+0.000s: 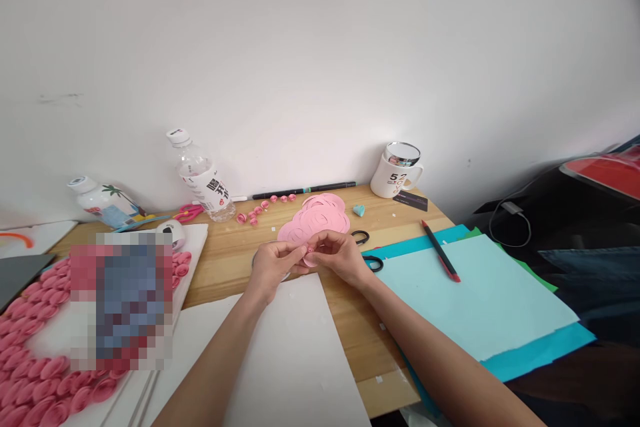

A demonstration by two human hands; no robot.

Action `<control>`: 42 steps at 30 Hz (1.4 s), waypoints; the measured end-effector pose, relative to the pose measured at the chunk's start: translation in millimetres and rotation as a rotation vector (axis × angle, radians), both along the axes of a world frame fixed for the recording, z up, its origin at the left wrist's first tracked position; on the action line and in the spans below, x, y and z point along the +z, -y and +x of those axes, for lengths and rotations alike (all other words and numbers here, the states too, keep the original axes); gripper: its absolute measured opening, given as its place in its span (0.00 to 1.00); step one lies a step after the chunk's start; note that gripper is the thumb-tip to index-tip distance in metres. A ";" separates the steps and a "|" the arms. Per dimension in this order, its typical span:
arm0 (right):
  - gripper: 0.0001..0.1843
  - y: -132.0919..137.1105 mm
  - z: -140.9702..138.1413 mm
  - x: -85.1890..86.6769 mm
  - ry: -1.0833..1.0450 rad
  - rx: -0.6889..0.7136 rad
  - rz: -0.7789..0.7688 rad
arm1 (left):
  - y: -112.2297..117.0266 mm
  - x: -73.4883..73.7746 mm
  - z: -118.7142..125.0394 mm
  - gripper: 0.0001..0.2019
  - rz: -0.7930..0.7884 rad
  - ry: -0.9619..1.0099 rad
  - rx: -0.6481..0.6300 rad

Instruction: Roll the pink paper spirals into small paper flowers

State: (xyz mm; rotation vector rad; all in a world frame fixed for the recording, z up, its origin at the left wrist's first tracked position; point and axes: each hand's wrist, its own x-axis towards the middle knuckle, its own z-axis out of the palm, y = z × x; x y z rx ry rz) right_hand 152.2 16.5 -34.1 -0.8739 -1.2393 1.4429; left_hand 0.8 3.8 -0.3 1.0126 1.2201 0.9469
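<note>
My left hand (274,265) and my right hand (337,255) meet over the wooden table (230,260), fingers pinched together on a small pink paper roll (309,252) between them. Just behind the hands lies a pile of pink paper spiral cut-outs (315,219). A row of small finished pink rolls (263,207) sits further back. Black-handled scissors (366,248) lie partly hidden under my right hand.
A white board (285,353) lies in front of me. At left is a white sheet covered with several pink paper roses (35,360). Light blue paper (475,293) with a red pen (440,250), a white mug (397,172), two bottles (203,177) and a black pen (305,191) stand around.
</note>
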 end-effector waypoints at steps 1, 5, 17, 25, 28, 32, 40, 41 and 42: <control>0.14 -0.3 0.1 -1.2 0.001 0.006 -0.003 | -0.1 -0.5 0.0 0.15 -0.005 0.002 0.000; 0.15 -1.6 0.1 -5.6 0.000 0.023 -0.010 | 0.2 -1.6 0.6 0.15 -0.029 0.012 0.009; 0.19 -1.5 -0.4 -8.1 0.041 0.083 -0.148 | -2.7 -3.4 -0.7 0.13 0.031 0.048 0.223; 0.17 -1.5 -0.3 0.5 -0.038 -0.031 -0.172 | -0.4 0.8 1.4 0.12 0.041 0.014 0.158; 0.17 -1.5 0.2 2.7 -0.074 -0.055 -0.171 | 0.1 -0.4 2.4 0.11 0.056 0.021 0.141; 0.15 -1.4 -0.1 1.6 -0.081 -0.082 -0.139 | 0.4 -2.5 3.5 0.11 0.086 0.016 0.123; 0.12 -1.9 -1.1 -3.4 -0.049 -0.108 -0.050 | 2.0 -3.2 6.9 0.13 0.098 0.040 0.142; 0.11 -1.9 -1.2 -3.8 -0.050 -0.116 -0.043 | 2.1 -3.3 7.1 0.14 0.102 0.039 0.144; 0.11 -1.7 -1.4 -4.0 -0.050 -0.124 -0.037 | 2.1 -3.4 7.2 0.13 0.108 0.036 0.145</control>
